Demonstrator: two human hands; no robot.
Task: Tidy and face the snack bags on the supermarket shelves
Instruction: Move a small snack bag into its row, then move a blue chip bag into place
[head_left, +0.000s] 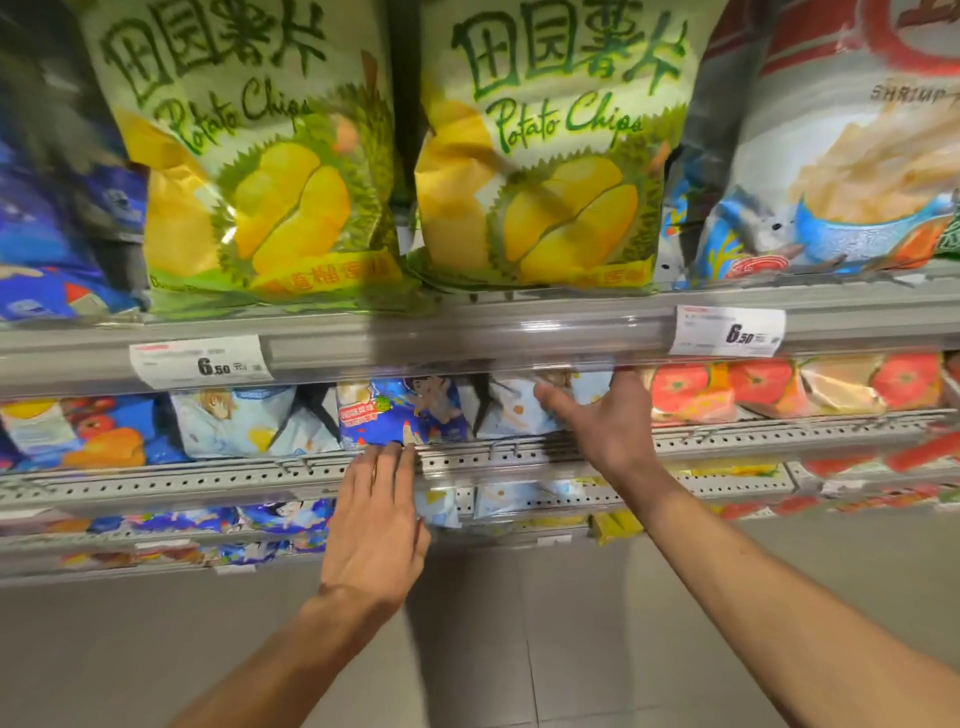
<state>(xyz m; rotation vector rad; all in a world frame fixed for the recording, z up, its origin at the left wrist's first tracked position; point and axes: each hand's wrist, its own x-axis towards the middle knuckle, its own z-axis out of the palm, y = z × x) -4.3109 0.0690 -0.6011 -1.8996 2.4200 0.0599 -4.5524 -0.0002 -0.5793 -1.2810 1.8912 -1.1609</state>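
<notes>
Two green durian potato chip bags (260, 171) (550, 156) stand upright and face out on the upper shelf. On the shelf below, a blue cartoon snack bag (400, 410) stands beside a pale blue bag (514, 415). My left hand (376, 525) is flat with straight fingers, its fingertips at the blue bag's bottom edge by the perforated shelf rail (208, 480). My right hand (602, 415) reaches under the upper shelf lip, thumb out against the pale blue bag. Its other fingers are hidden behind the lip.
Shrimp snack bags (841, 156) stand at the upper right, dark blue bags (47, 244) at the upper left. Tomato-print bags (779, 387) fill the middle shelf's right side. Price tags (200, 361) (727, 330) hang on the grey shelf lip. Lower shelves and grey floor tiles lie below.
</notes>
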